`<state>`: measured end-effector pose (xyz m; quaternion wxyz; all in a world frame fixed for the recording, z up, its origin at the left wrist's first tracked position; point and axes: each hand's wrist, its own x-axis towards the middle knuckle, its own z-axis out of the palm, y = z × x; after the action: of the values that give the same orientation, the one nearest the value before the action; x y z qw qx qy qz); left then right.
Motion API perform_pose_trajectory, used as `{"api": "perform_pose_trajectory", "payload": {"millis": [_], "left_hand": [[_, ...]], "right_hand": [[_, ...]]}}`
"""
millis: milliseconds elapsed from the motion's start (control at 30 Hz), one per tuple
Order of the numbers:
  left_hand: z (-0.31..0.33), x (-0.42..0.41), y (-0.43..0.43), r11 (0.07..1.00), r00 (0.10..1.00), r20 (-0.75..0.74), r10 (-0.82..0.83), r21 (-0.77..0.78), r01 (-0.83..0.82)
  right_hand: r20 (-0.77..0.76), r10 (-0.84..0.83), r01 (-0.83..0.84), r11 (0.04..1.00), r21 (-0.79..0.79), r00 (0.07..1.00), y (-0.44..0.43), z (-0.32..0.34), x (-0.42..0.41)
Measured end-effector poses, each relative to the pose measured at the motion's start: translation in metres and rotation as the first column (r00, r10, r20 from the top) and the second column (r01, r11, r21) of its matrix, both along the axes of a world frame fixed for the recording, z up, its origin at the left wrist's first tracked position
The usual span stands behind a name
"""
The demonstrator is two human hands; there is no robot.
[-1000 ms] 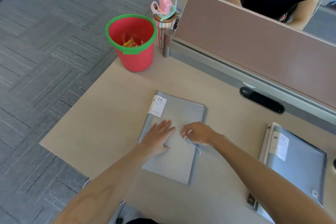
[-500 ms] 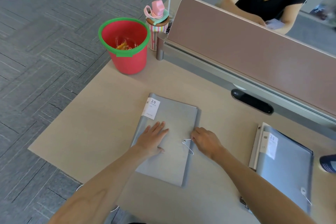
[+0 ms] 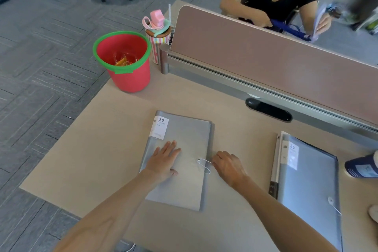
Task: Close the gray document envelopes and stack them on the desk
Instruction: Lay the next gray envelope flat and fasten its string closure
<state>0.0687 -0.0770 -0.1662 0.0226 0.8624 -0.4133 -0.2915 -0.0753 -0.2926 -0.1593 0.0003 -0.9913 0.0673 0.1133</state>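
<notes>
The gray envelope (image 3: 184,155) lies flat mid-desk (image 3: 102,149), likely light, floppy and slick. The left hand (image 3: 163,159) presses it open-palmed; the right hand (image 3: 227,164), at 3 o'clock, pinches the elastic loop (image 3: 204,164). A second envelope (image 3: 311,186) at 4 o'clock runs out of view, its closure unclear.

l hand (image 3: 163,160) flat, palm down | r hand (image 3: 227,164) fingers curled, pinching

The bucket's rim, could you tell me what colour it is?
Green, on a red bucket; the head view shows it.
</notes>
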Motion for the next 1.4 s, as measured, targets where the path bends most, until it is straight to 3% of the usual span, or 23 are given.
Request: {"api": "perform_pose_trajectory", "payload": {"millis": [133,433,633,833,900,1000,1067,1133,1200,1267,1400], "left_hand": [[0.001,0.0,-0.001,1.0,1.0,0.012,-0.012,0.007,0.012],[-0.002,-0.001,-0.001,1.0,1.0,0.023,-0.012,0.015,0.012],[-0.005,-0.001,0.001,1.0,0.999,0.043,-0.02,-0.009,0.02],[-0.008,-0.001,0.002,0.999,0.999,0.045,0.0,-0.034,0.002],[-0.008,-0.001,0.003,0.999,0.999,0.037,0.01,-0.043,-0.009],[-0.01,-0.001,0.004,0.999,1.0,0.012,0.019,-0.047,-0.019],[-0.009,-0.001,0.004,0.999,1.0,0.015,0.018,-0.05,-0.017],[-0.009,-0.001,0.004,0.999,1.0,0.019,0.013,-0.049,-0.013],[-0.008,-0.002,0.003,1.0,1.0,0.026,0.005,-0.028,-0.004],[-0.007,-0.001,0.002,1.0,0.999,0.032,-0.01,-0.006,0.01],[-0.005,-0.001,-0.001,0.999,0.999,0.034,-0.033,0.023,0.033]], "right_hand": [[-0.03,0.116,-0.118,0.991,-0.07,0.993,0.0,0.004,-0.006],[0.082,0.33,-0.329,0.944,-0.026,0.94,0.033,0.015,-0.008],[-0.052,0.305,-0.308,0.949,-0.062,0.951,0.062,0.007,0.029],[-0.14,0.179,-0.182,0.983,-0.003,0.974,0.06,0.013,0.075],[-0.184,-0.002,0.013,0.998,0.057,0.983,0.05,0.019,0.085],[-0.253,-0.285,0.337,0.922,0.192,0.925,0.029,0.023,0.079],[-0.273,-0.341,0.405,0.886,0.227,0.9,0.02,0.025,0.068],[-0.23,-0.241,0.284,0.943,0.174,0.943,0.016,0.022,0.055],[-0.124,-0.031,0.038,0.998,0.049,0.992,0.018,0.02,0.04],[-0.131,0.136,-0.14,0.99,-0.022,0.982,0.023,0.017,0.029],[-0.091,0.188,-0.195,0.978,-0.076,0.978,0.027,0.012,0.021]]}}
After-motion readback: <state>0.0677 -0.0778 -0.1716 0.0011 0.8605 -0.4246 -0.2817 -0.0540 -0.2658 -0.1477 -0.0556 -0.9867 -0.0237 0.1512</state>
